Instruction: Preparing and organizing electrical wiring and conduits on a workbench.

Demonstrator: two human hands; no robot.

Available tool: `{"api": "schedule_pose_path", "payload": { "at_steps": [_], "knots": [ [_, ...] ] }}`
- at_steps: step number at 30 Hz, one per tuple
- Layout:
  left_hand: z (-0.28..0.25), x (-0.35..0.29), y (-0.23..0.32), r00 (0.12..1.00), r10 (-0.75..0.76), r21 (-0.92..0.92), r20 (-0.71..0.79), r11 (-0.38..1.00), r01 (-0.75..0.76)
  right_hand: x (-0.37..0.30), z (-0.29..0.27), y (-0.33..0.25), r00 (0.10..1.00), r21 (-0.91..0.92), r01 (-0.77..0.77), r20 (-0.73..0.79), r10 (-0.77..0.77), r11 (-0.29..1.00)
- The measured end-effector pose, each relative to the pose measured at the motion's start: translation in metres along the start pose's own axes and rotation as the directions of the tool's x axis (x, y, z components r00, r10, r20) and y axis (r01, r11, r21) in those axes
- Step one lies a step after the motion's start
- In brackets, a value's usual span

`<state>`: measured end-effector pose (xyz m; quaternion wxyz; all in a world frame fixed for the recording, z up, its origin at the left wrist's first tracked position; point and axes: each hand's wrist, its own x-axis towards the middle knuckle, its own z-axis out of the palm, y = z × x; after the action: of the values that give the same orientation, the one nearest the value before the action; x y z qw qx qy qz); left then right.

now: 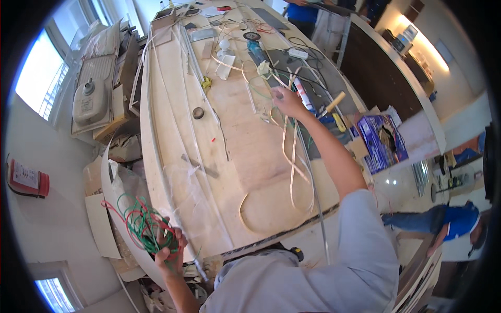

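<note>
We see the left hand [169, 250] clenched on a wire bundle [143, 225] below the workbench [172, 135]; the right hand [288, 101], arm outstretched over it, grips green wire [259, 81].

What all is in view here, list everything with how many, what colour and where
workbench: one, pale wood, centre, running away from the person
wire bundle: one, green and red, near left edge of the bench, in the left hand
thin strips: several, pale, looping on the bench under the right arm
tape roll: one, dark, mid bench
hammer: one, wooden handle, right of the right hand
sealant tube: one, white and red, beside the right hand
box: one, blue, right of the bench
fire extinguisher: one, red, left floor
steel sink: one, grey, left of the bench
left hand: gripping the wire bundle
right hand: reaching over the far bench, at the wires there
</note>
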<state>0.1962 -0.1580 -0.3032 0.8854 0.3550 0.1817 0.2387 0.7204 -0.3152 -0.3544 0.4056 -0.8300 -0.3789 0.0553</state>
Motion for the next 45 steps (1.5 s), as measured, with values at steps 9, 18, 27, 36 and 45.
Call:
{"api": "schedule_pose_path", "payload": {
  "at_steps": [9,18,27,36,45],
  "knots": [
    [0.045,-0.026,-0.040,0.921,0.063,0.064,-0.386,0.997,-0.042,0.176,0.020,0.103,0.981,-0.357,-0.098,-0.191,0.030,0.929],
    [0.062,-0.003,-0.056,0.876,-0.038,-0.064,-0.482,0.998,0.008,0.240,0.033,0.121,0.977,-0.772,0.146,0.213,0.035,0.619],
    [0.069,0.013,-0.058,0.887,-0.073,-0.098,-0.456,0.995,0.031,0.289,0.066,0.093,0.964,-0.041,0.010,0.267,0.001,0.999],
    [0.088,0.015,-0.059,0.894,-0.063,-0.084,-0.444,0.996,0.028,0.272,0.109,0.074,0.975,-0.228,0.066,0.222,-0.014,0.971],
    [0.065,0.026,-0.060,0.924,-0.010,-0.017,-0.381,1.000,0.003,0.262,0.106,0.053,0.960,0.316,-0.060,0.277,-0.031,0.947]
  ]
}}
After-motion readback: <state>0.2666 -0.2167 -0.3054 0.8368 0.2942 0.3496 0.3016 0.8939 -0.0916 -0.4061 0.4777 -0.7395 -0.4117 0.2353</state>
